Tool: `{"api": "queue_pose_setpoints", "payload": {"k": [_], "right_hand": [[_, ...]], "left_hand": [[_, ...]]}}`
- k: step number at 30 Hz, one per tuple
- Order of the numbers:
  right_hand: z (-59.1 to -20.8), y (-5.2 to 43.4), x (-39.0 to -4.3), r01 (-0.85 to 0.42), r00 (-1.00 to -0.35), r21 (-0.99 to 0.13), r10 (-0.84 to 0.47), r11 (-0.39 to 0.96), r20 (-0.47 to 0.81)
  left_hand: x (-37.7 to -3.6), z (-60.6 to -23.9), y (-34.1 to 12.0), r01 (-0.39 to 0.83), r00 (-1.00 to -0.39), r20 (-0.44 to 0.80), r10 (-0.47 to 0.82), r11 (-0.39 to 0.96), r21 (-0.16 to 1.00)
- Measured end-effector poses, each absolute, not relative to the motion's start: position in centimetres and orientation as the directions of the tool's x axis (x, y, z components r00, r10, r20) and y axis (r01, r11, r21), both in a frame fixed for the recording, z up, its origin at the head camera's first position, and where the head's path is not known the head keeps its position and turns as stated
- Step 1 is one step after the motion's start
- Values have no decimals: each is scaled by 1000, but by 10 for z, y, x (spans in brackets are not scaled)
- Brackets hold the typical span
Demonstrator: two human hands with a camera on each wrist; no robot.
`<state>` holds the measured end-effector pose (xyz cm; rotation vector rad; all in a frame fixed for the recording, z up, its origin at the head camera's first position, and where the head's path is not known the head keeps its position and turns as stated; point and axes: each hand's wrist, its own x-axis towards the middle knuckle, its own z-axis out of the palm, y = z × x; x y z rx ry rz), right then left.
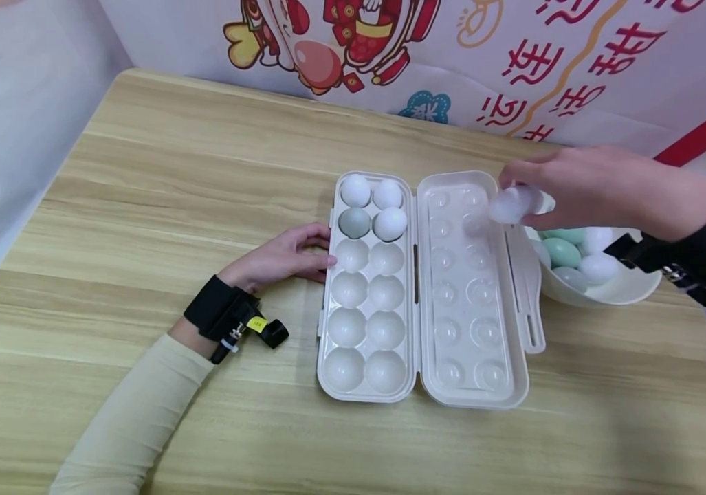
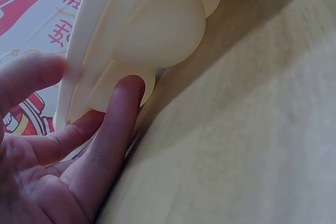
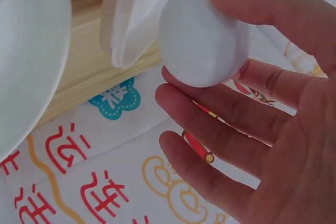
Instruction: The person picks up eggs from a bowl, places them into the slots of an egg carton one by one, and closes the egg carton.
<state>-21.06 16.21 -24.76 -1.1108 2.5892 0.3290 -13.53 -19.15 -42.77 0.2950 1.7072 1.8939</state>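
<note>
Now the right hand is hovering over the far right corner of the open egg box, and its thumb and fingers are curling around one white egg; in the right wrist view this held egg is sitting between the thumb on top and the fingers below it. The left hand is lying on the desk at the left side of the box, with relaxed, almost straight fingers touching the box wall; in the left wrist view the fingers are pressing against the underside of the rim and holding nothing. Inside the box tray, three white eggs and one grey-green egg are filling the four far cups, while the other cups are showing bare. The lid is lying open flat to the right of the tray. Just beside the lid, a white bowl is standing on the desk and is holding more eggs, white and green ones. Behind the desk a banner with red characters is hanging.
</note>
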Motion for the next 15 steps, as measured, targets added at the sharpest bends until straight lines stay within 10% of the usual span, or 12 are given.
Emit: {"api": "queue_pose_setpoints", "payload": {"k": [15], "right_hand": [[-250,125,-205,-797,-581,63,-732,601,-356]], "left_hand": [[-134,-429,-188,-250,-831,-207,516,-14,968]]}}
